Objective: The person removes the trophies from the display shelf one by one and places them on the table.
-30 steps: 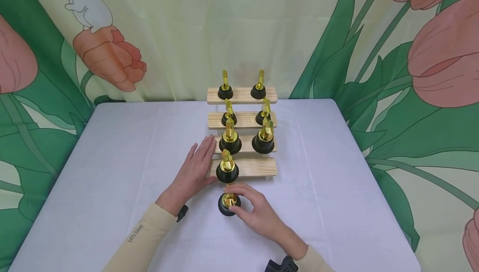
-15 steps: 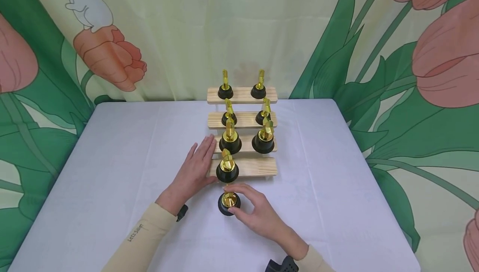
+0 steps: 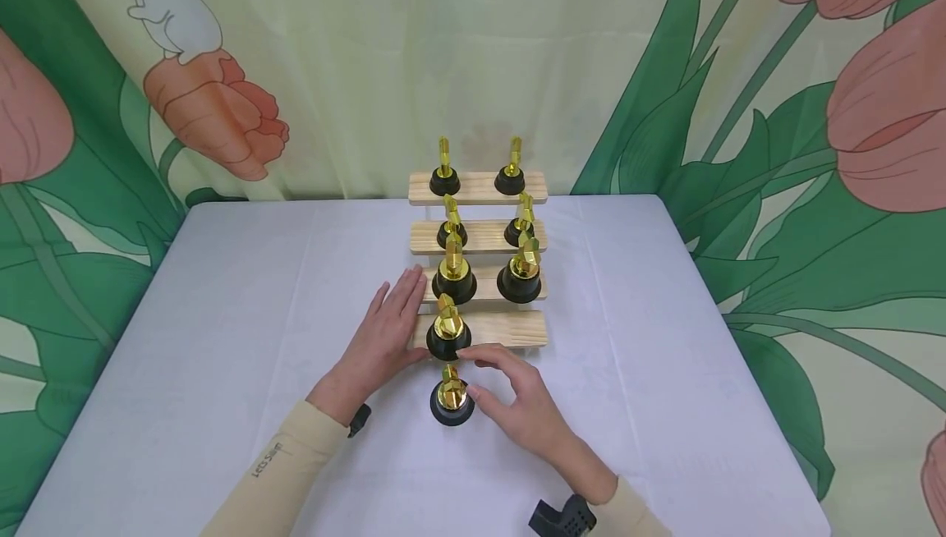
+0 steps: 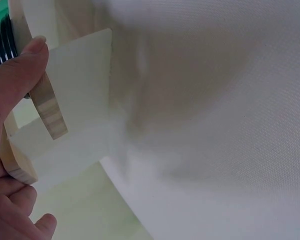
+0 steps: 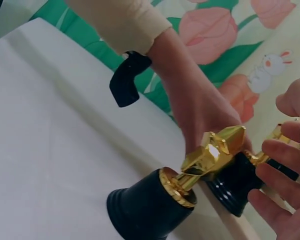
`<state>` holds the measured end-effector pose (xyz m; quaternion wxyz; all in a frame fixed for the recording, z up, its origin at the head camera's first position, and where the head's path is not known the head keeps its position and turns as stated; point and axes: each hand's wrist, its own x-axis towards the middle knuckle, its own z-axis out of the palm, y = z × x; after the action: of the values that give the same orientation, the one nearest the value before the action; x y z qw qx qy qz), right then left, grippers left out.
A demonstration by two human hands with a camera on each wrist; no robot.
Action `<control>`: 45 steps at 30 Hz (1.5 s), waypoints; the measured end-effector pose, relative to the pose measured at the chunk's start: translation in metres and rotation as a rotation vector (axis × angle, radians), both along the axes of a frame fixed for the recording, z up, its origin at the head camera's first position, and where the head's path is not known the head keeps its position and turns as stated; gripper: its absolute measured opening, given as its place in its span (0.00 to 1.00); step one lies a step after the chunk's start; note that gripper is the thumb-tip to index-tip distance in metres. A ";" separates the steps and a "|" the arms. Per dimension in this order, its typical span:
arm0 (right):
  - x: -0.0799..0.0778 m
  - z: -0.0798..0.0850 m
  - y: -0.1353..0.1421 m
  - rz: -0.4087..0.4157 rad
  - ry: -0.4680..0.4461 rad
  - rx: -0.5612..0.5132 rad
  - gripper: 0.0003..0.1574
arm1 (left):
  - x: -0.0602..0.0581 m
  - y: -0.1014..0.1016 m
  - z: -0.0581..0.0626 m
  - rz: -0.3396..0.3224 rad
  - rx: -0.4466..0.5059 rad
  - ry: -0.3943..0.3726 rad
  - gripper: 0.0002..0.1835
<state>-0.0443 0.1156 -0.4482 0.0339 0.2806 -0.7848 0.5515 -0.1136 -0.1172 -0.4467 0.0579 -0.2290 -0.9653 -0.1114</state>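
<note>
Small trophy: gold figure on a round black base, standing upright on the white tabletop just in front of the lowest step of a wooden stepped stand. Likely light moulded plastic with a glossy, somewhat slippery gold top; the figure looks thin and angular, so probably the weaker part, while the wide black base seems the steadier place to take hold, or the neck just above it. Right hand: just beside the trophy on its right, fingers loosely spread and relaxed, fingertips near the gold top; its grip holds nothing, and whether a fingertip touches the figure cannot be told. Left hand: laid flat with straight fingers against the left end of the stand, thumb pressed on the edge of a wooden step in the left wrist view; grip open, bracing rather than clasping. Other items: seven like trophies on the stand, one on the lowest step directly behind the loose trophy, pairs on the three steps above. The lowest-step trophy stands close enough that its base nearly meets the loose trophy's figure in the right wrist view, so a lift straight back would likely knock it. Backdrop: printed cloth with tulips and a rabbit
</note>
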 end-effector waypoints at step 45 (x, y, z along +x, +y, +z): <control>-0.044 0.026 -0.022 0.004 0.046 -0.032 0.27 | 0.001 0.000 0.003 -0.002 -0.041 0.030 0.66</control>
<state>-0.0888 0.0933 -0.4226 0.0556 0.2942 -0.7743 0.5575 -0.1128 -0.1175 -0.4440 0.0673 -0.2325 -0.9662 -0.0882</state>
